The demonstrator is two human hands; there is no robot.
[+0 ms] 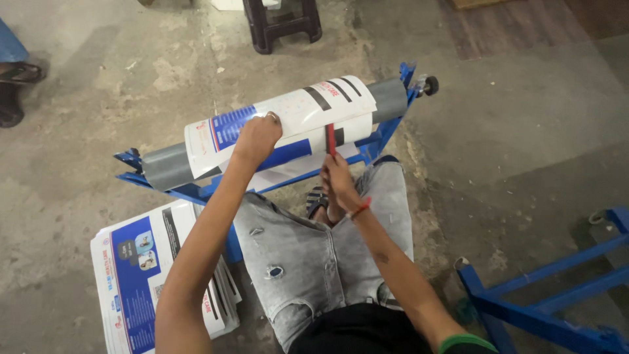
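Observation:
A grey roller [388, 99] lies across a blue metal stand [380, 141]. A white printed sheet [301, 108] with blue and black blocks is wrapped over the roller. My left hand [257, 136] presses down on the sheet near its left end. My right hand [337, 178] grips a thin red stick-like tool [331, 139], holding it upright against the front of the sheet. My knees in grey torn jeans sit just below the stand.
A stack of printed sheets [141, 275] lies on the concrete floor at my left. A second blue frame [544, 295] stands at the lower right. A dark stool [282, 23] stands at the top, and another person's sandalled foot [13, 85] at the far left.

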